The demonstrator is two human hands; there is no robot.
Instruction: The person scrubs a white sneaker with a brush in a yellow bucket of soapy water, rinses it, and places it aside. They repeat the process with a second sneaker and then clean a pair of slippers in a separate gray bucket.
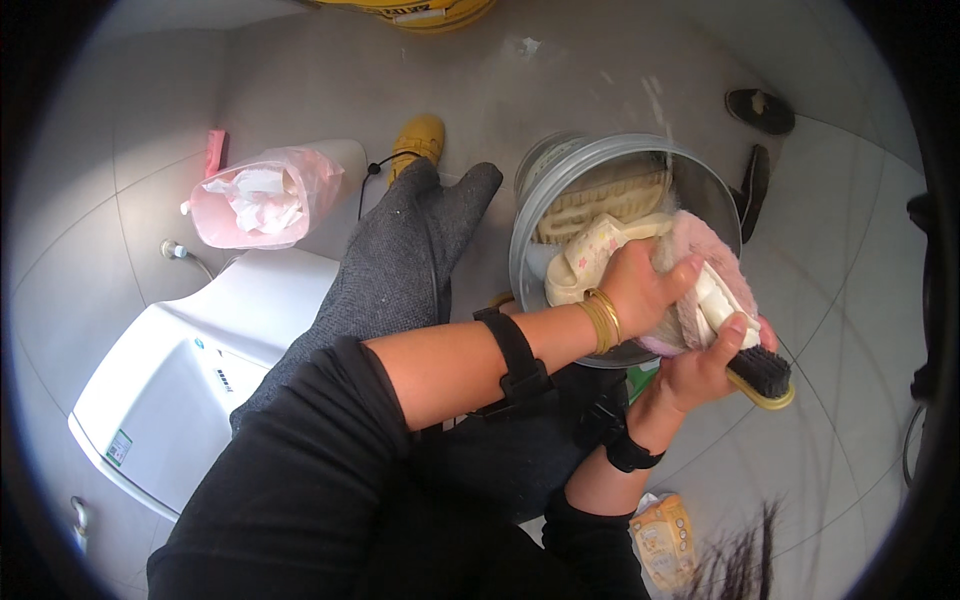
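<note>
A grey-rimmed bucket [529,202] stands before me on the right. Over its near right side, my left hand [641,289] grips a pink plush slipper [709,244] with a white part facing up. My right hand [701,367] is at the slipper's lower end and also holds a scrubbing brush [765,375] with dark bristles and a yellowish back; its fingers are partly hidden. Beneath my left hand, a cream slipper with star prints [585,259] lies in the bucket. Beyond it rests a beige ridged sole [600,210].
At left are a white toilet [172,375] and a lined pink wastebasket [202,217] holding crumpled tissue. Dark footwear [757,109] lies beyond the bucket at right. A yellow container [442,15] stands at the top. An orange and white packet [664,544] lies at lower right.
</note>
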